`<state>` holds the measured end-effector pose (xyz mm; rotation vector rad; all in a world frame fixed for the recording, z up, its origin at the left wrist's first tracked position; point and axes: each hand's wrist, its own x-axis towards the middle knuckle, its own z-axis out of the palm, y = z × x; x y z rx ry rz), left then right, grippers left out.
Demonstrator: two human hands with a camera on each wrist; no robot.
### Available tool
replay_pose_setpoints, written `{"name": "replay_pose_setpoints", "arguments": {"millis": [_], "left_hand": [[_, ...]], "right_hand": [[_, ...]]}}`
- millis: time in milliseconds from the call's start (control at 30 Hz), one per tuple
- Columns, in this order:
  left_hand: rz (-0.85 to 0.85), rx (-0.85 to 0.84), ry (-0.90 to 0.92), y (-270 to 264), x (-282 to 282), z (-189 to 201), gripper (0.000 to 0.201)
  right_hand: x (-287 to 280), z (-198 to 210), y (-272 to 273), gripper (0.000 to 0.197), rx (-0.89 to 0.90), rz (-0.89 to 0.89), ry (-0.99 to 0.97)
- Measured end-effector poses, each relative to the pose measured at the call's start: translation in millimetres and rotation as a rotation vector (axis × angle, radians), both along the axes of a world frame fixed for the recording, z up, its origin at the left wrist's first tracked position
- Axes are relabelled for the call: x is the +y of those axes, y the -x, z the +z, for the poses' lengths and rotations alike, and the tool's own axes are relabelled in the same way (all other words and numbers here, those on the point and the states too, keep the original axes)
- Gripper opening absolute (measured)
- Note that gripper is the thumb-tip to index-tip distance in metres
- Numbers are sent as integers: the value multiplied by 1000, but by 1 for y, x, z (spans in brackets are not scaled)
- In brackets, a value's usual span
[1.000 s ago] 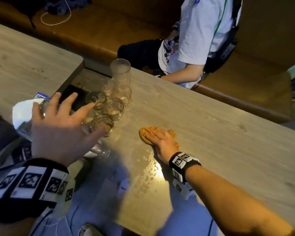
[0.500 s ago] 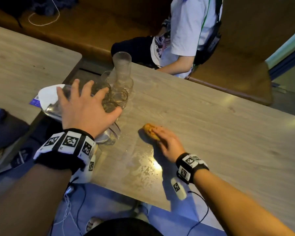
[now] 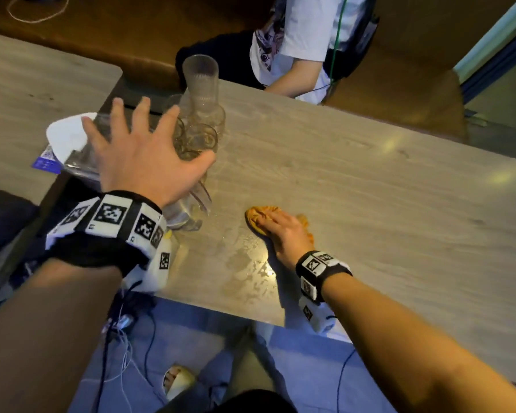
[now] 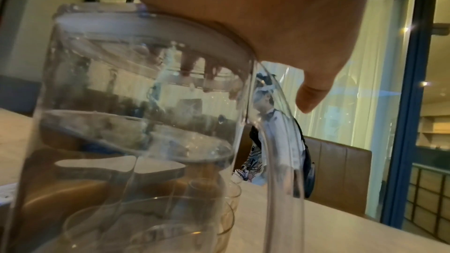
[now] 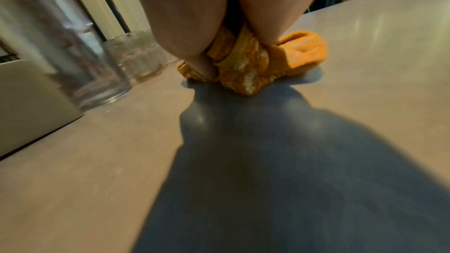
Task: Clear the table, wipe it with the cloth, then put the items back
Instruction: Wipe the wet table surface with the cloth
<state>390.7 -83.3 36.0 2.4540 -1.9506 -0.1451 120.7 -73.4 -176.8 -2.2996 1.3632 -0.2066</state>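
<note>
A clear glass pitcher [image 3: 188, 210] [image 4: 136, 122] with water in it stands at the left end of the wooden table [image 3: 370, 189]. My left hand [image 3: 143, 156] lies over its top, palm on the rim and fingers spread straight. Behind it are small glasses [image 3: 197, 138] and a tall ribbed glass [image 3: 200, 76]. My right hand [image 3: 283, 231] presses a bunched orange cloth [image 3: 258, 214] [image 5: 299, 53] flat on the table, to the right of the pitcher. A wet patch [image 3: 245, 263] shines near the front edge.
A white plate [image 3: 64, 135] and a blue card [image 3: 46, 160] sit on the neighbouring table [image 3: 27, 93] at the left, across a narrow gap. A person in a white shirt [image 3: 304, 34] sits on the bench at the far side.
My left hand has come down from the air onto the top of the pitcher. My right hand stays pressed on the cloth, which has barely shifted.
</note>
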Motion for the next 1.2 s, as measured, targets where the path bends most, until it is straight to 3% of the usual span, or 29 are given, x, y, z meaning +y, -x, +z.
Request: {"name": "replay_pose_setpoints", "arguments": {"millis": [100, 233, 333, 400, 533, 633, 733, 833, 900, 967, 1067, 1133, 1200], "left_hand": [[-131, 111, 164, -4, 12, 4, 92], [-361, 266, 430, -3, 52, 5, 74], [-451, 375, 462, -5, 87, -4, 66], [-480, 393, 443, -13, 105, -15, 63], [-527, 373, 396, -37, 122, -25, 60], [-526, 340, 386, -48, 120, -19, 62], [-496, 298, 364, -52, 103, -8, 69], [-427, 211, 280, -59, 77, -3, 76], [-367, 143, 184, -63, 63, -8, 82], [-343, 67, 138, -64, 56, -17, 87], [-325, 30, 180, -60, 56, -23, 87], [-316, 33, 191, -59, 57, -22, 86], [-314, 25, 190, -59, 58, -22, 86]], "right_hand": [[62, 6, -13, 43, -50, 89, -6], [132, 16, -29, 44, -111, 98, 2], [165, 25, -40, 55, -118, 109, -98], [175, 31, -43, 53, -243, 79, -249], [169, 60, -41, 53, -458, -296, -585], [143, 70, -42, 58, -536, -534, -435], [104, 56, -47, 59, -367, -609, -191], [69, 26, -64, 52, -41, -489, -110], [57, 4, -84, 50, 52, -388, -108], [62, -5, -104, 50, -25, -199, 5], [94, -13, -102, 42, -183, 266, 60], [102, -11, -78, 42, -173, 472, 64], [84, -10, -57, 42, -105, 566, 112]]}}
